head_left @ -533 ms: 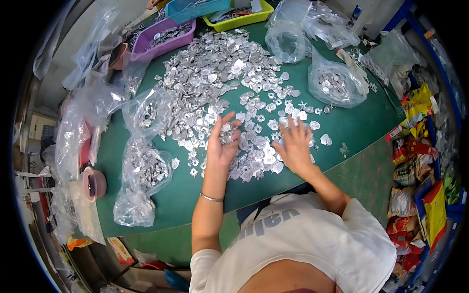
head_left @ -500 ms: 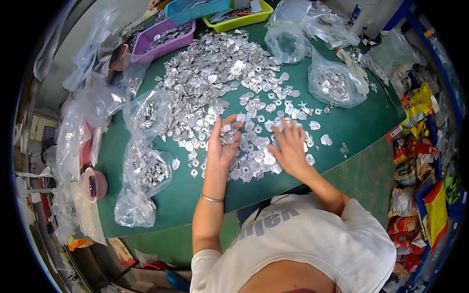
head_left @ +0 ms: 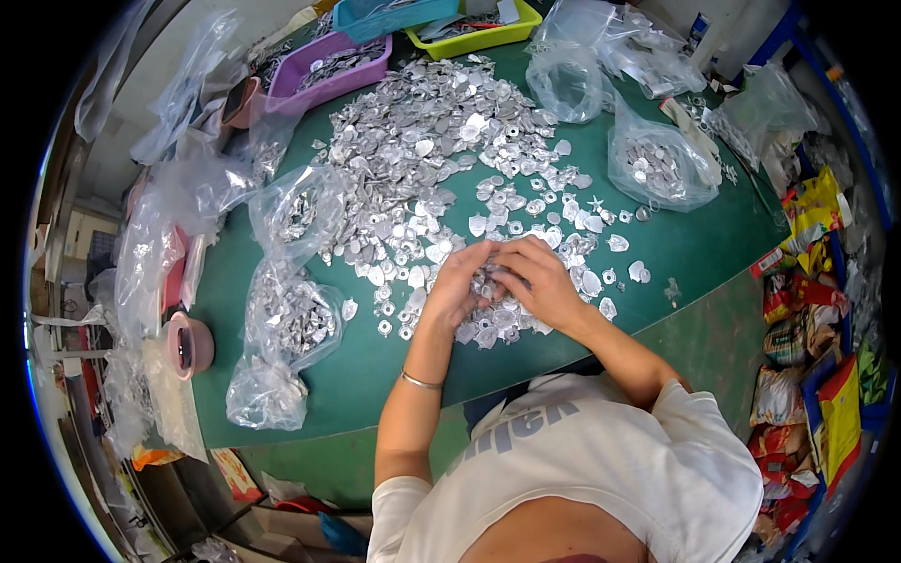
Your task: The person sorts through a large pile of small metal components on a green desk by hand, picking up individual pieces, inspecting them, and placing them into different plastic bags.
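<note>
A wide heap of small flat silver metal pieces [head_left: 404, 141] covers the middle of the green table [head_left: 375, 399]; some are shield-shaped, some round with a hole, one like a star. At the heap's near edge my left hand [head_left: 460, 283] is cupped, palm up, around a few of these pieces. My right hand [head_left: 544, 283] meets it from the right, fingers bent over the left palm. Whatever the right fingertips pinch is hidden between the hands. More loose pieces [head_left: 497, 327] lie just under and in front of both hands.
Clear plastic bags of metal parts lie left [head_left: 296, 319] and right [head_left: 652, 169] of the heap. Behind it stand a purple tray [head_left: 282, 89], a blue tray [head_left: 394, 21] and a yellow-green tray [head_left: 469, 42]. A pink cup [head_left: 199, 347] sits at the left edge.
My right hand has left the loose pieces on the right and come over to my left hand. The left hand has shifted slightly right, and its fingers have curled. The view has shifted slightly.
</note>
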Demonstrator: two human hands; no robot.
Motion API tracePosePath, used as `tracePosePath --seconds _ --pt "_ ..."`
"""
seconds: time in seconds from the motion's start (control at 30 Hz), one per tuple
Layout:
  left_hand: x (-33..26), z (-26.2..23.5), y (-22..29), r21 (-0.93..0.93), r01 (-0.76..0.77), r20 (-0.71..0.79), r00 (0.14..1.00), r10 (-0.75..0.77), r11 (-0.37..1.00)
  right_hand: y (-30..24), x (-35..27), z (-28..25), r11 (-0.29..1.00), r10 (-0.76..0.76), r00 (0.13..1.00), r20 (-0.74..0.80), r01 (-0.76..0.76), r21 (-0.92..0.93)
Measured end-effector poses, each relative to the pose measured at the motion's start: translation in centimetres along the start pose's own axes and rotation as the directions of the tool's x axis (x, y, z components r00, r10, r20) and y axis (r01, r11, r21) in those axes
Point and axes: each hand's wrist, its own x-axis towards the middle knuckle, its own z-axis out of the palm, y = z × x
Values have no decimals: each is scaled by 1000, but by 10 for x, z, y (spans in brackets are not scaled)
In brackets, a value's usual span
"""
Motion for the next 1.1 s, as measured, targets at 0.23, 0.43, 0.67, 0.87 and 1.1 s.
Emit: tracePosePath --seconds 0.23,0.43,0.67,0.87,1.1 --pt "-4 -2 7 -44 -34 51 998 36 998 22 -7 -16 409 491 863 120 -350 843" --pt "-4 16 1 138 -107 61 993 99 985 13 -1 -18 168 491 755 434 -571 803" --pt "3 -15 3 -300 -63 -24 998 58 952 37 -7 -52 342 640 762 101 -400 850" --pt "2 -3 0 -294 48 70 997 -28 955 73 -14 -91 596 298 918 -260 -392 -701" --pt "0 1 0 -81 66 82 995 -60 994 32 7 -61 -81 646 702 300 -327 941"
